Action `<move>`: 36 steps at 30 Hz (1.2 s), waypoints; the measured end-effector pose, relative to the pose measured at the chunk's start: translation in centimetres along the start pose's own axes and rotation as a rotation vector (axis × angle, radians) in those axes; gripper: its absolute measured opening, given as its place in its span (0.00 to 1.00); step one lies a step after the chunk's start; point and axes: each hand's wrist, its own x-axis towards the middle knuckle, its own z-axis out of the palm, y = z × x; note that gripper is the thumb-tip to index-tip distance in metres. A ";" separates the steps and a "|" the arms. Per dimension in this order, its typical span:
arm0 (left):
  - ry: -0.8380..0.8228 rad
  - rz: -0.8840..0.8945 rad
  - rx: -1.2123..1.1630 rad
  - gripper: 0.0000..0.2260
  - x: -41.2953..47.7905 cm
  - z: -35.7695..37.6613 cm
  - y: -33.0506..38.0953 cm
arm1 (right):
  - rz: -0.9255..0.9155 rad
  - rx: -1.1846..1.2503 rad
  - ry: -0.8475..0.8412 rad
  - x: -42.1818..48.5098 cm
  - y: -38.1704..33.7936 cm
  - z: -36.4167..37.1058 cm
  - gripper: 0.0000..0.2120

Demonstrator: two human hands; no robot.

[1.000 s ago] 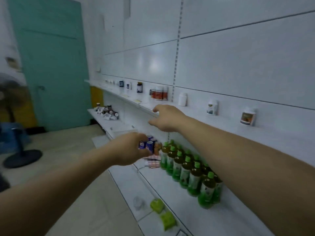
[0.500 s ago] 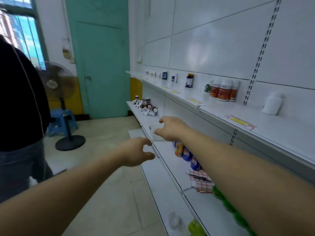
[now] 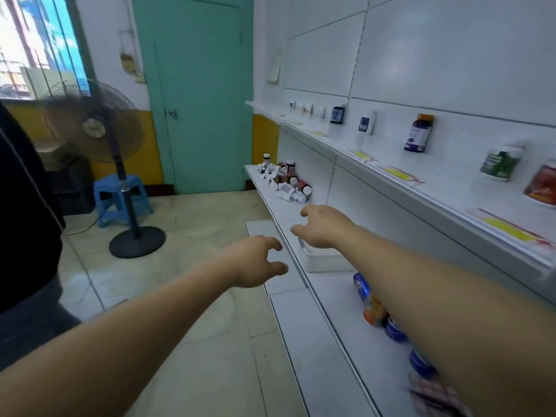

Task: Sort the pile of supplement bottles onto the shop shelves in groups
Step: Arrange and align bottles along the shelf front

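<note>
at the far end of the middle shelf (image 3: 279,206), near the green door (image 3: 204,100), the pile of supplement bottles (image 3: 284,182) lies jumbled. the right hand (image 3: 323,225) hovers over that shelf short of the pile, fingers spread and empty. the left hand (image 3: 255,263) hangs beside the shelf edge, fingers spread, holding nothing.

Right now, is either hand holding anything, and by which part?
Nothing. The left hand and right hand are both empty, fingers loosely spread, short of the bottle pile.
</note>
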 end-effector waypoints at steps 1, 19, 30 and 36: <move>-0.002 0.006 -0.002 0.24 2.0 -0.2 -1.5 | 0.006 -0.008 -0.010 2.5 -0.4 0.7 0.28; -0.161 -0.023 -0.102 0.24 39.7 -6.8 -22.0 | 0.215 0.069 -0.134 41.9 -0.4 6.2 0.26; -0.285 -0.004 -0.050 0.23 62.4 -8.1 -28.1 | 0.293 0.147 -0.221 63.6 5.2 10.2 0.23; -0.384 0.076 -0.024 0.23 74.0 -7.3 -31.9 | 0.420 0.250 -0.195 72.3 6.8 12.4 0.25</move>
